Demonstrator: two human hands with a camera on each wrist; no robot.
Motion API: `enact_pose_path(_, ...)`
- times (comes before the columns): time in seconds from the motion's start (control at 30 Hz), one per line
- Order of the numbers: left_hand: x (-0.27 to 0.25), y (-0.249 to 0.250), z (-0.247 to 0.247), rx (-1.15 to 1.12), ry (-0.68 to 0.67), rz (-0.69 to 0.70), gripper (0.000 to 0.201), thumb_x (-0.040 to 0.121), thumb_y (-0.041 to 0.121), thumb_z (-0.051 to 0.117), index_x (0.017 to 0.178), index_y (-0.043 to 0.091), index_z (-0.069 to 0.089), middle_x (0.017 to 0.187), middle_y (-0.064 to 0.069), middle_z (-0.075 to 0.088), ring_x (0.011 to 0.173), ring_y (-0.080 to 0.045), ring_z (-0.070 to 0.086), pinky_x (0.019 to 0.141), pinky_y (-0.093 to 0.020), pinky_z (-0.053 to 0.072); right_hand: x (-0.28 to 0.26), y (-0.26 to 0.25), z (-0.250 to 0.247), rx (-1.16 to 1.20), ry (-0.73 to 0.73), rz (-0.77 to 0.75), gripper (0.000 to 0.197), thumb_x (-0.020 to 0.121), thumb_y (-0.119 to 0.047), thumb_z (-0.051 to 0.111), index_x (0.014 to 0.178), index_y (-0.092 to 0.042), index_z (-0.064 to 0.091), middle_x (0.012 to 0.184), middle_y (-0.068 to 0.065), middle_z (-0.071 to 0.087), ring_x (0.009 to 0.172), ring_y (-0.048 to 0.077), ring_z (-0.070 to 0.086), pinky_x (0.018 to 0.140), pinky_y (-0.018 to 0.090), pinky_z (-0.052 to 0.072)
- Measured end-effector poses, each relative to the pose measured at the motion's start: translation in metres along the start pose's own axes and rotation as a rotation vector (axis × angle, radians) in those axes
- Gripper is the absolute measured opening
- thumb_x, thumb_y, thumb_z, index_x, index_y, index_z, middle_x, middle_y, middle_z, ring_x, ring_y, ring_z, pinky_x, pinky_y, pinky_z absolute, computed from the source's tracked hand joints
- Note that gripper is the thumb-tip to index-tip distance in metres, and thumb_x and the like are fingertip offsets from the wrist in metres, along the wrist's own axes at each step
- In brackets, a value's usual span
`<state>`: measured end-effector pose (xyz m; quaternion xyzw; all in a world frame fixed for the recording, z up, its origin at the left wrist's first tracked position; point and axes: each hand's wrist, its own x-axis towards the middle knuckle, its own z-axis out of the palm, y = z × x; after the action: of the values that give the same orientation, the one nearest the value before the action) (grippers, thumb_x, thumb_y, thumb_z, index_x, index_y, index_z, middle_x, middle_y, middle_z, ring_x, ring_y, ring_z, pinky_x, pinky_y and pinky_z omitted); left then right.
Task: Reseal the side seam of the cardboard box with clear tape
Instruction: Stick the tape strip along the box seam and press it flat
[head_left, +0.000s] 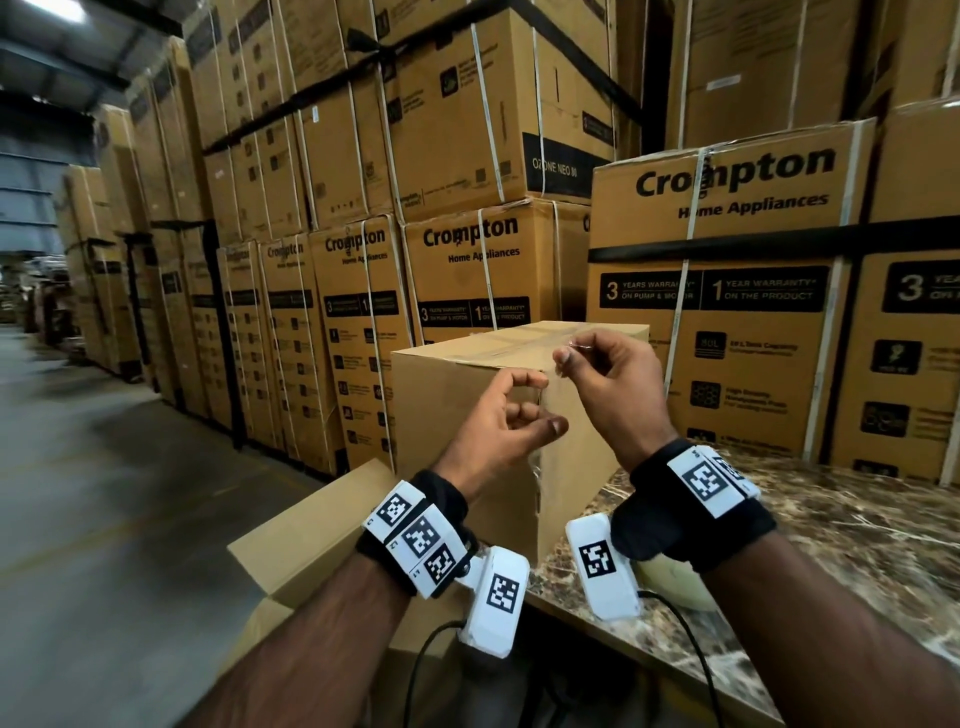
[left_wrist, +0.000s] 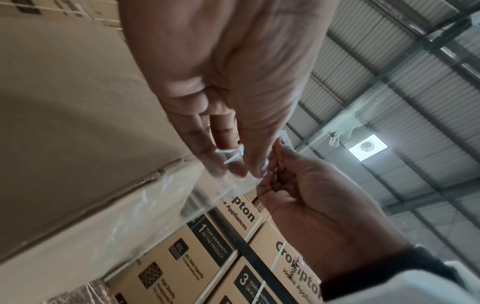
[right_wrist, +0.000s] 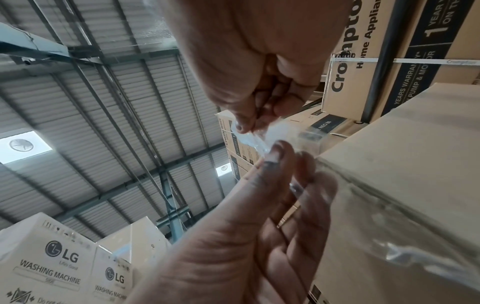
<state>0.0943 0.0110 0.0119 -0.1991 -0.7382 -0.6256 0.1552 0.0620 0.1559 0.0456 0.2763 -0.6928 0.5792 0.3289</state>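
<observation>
Warehouse stacks of Crompton cartons (head_left: 717, 270) are towering behind a marble counter (head_left: 841, 540), where the plain box (head_left: 457, 395) is standing at the edge. Clear tape (head_left: 537, 462) is running down its near corner seam. Right hand (head_left: 613, 387) is pinching the tape's loose top end, left hand (head_left: 498, 423) is nipping it lower down, both just off the box's top corner.

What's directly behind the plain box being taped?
Behind the plain box stand stacked Crompton cartons with white straps. Their lower parts are hidden by the box and both hands: left hand, right hand. The box's own back face can't be seen.
</observation>
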Motion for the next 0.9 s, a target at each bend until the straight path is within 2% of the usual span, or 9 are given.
enact_pose_path(0.13, -0.007, -0.013, -0.007, 0.005, 0.017, -0.067, 0.058, 0.085, 0.011, 0.070, 0.134, 0.024, 0.041, 0.104, -0.008, 0.070, 0.106, -0.020, 0.065, 0.094, -0.036, 0.051, 0.001, -0.004, -0.001, 0.013, -0.021, 0.006, 0.009, 0.090, -0.014, 0.065, 0.089, -0.008, 0.072, 0.082, 0.002, 0.071, 0.078, 0.010, 0.065, 0.071, 0.020, 0.055)
enact_pose_path(0.2, -0.016, -0.028, -0.008, 0.051, 0.011, -0.101, 0.045, 0.086, 0.013, 0.067, 0.128, 0.019, 0.050, 0.111, -0.009, 0.068, 0.104, -0.016, 0.064, 0.090, -0.030, 0.050, 0.002, -0.004, -0.002, 0.014, -0.043, 0.019, 0.009, 0.090, -0.015, 0.065, 0.090, -0.009, 0.072, 0.084, 0.002, 0.071, 0.080, 0.009, 0.066, 0.073, 0.020, 0.055)
enact_pose_path(0.27, -0.026, -0.047, -0.007, 0.111, -0.005, -0.118, 0.023, 0.089, 0.019, 0.064, 0.111, 0.014, 0.061, 0.112, -0.008, 0.067, 0.093, -0.011, 0.060, 0.079, -0.024, 0.047, 0.003, -0.003, -0.003, 0.015, -0.059, 0.032, 0.009, 0.090, -0.016, 0.066, 0.088, -0.010, 0.072, 0.082, -0.001, 0.071, 0.075, 0.000, 0.064, 0.069, 0.015, 0.053)
enact_pose_path(0.33, -0.034, -0.061, -0.003, 0.102, 0.001, -0.145, 0.015, 0.092, 0.024, 0.060, 0.102, 0.013, 0.063, 0.102, -0.006, 0.067, 0.082, -0.009, 0.055, 0.071, -0.023, 0.044, 0.003, 0.000, -0.002, 0.030, -0.091, 0.049, 0.009, 0.090, -0.015, 0.066, 0.087, -0.009, 0.072, 0.078, -0.003, 0.069, 0.066, -0.008, 0.059, 0.064, 0.011, 0.049)
enact_pose_path(0.47, -0.041, -0.079, 0.006, 0.069, 0.049, -0.214, 0.018, 0.096, 0.022, 0.055, 0.107, 0.008, 0.061, 0.086, 0.006, 0.064, 0.061, 0.002, 0.053, 0.056, -0.014, 0.043, 0.000, 0.015, -0.002, 0.047, -0.138, 0.103, 0.007, 0.088, -0.009, 0.068, 0.087, -0.003, 0.071, 0.075, -0.004, 0.065, 0.060, -0.009, 0.054, 0.060, 0.010, 0.045)
enact_pose_path(0.57, -0.043, -0.092, 0.011, 0.030, 0.073, -0.255, 0.020, 0.095, 0.020, 0.058, 0.108, 0.005, 0.061, 0.084, 0.005, 0.065, 0.061, 0.001, 0.057, 0.058, -0.018, 0.045, -0.003, 0.028, -0.001, 0.069, -0.183, 0.186, 0.006, 0.087, -0.005, 0.068, 0.091, -0.009, 0.069, 0.078, -0.005, 0.066, 0.067, -0.006, 0.059, 0.066, 0.014, 0.048)
enact_pose_path(0.7, -0.043, -0.105, 0.015, 0.010, 0.150, -0.292, 0.015, 0.092, 0.019, 0.063, 0.101, 0.007, 0.065, 0.086, -0.002, 0.069, 0.070, -0.013, 0.063, 0.066, -0.033, 0.048, -0.005, 0.041, 0.004, 0.028, -0.255, 0.233, 0.013, 0.086, 0.000, 0.067, 0.086, -0.012, 0.065, 0.073, -0.005, 0.064, 0.063, -0.003, 0.058, 0.073, 0.023, 0.053)
enact_pose_path(0.83, -0.037, -0.111, 0.018, 0.024, 0.208, -0.310, 0.010, 0.093, 0.011, 0.060, 0.101, 0.006, 0.062, 0.086, -0.001, 0.068, 0.063, -0.004, 0.061, 0.063, -0.024, 0.046, -0.003, 0.049, 0.013, -0.060, -0.274, 0.194, 0.010, 0.085, 0.000, 0.069, 0.085, -0.010, 0.067, 0.085, 0.008, 0.070, 0.073, 0.008, 0.061, 0.081, 0.036, 0.055)
enact_pose_path(0.9, -0.033, -0.113, 0.020, 0.022, 0.240, -0.308, 0.014, 0.092, 0.011, 0.061, 0.106, 0.011, 0.057, 0.088, -0.002, 0.069, 0.065, -0.004, 0.062, 0.062, -0.020, 0.048, 0.000, 0.051, 0.018, -0.089, -0.275, 0.156, 0.010, 0.085, -0.002, 0.069, 0.084, -0.012, 0.068, 0.088, 0.006, 0.071, 0.076, 0.013, 0.063, 0.082, 0.038, 0.056)
